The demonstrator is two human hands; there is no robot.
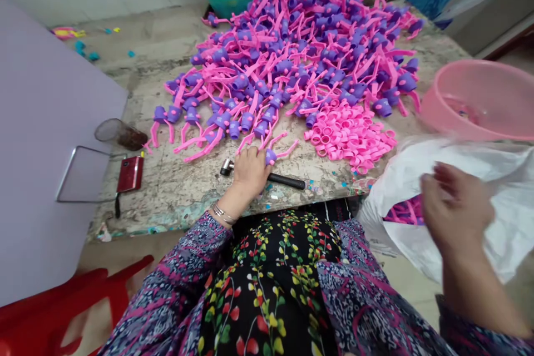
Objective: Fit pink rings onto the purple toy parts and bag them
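My left hand (pixel 251 169) rests at the table's front edge, its fingers closed around a purple-and-pink plastic toy part (pixel 271 157) with thin pink limbs sticking out. Under that hand lies a hammer (pixel 287 181) with a black handle and a metal head. My right hand (pixel 459 211) is in the air over a white plastic bag (pixel 387 194), smeared by motion; its fingers look curled, and whether they hold anything does not show. Inside the bag, pink and purple pieces (pixel 406 210) are visible. Small pink rings (pixel 350 136) are heaped on the table between the hands.
A large pile of purple-and-pink toy parts (pixel 300 50) covers the back of the table. A pink basin (pixel 479 100) stands at right, a green basin (pixel 229 4) behind. At left are a glass (pixel 120 134), a red box-like device (pixel 130 173) and a red stool (pixel 83 295).
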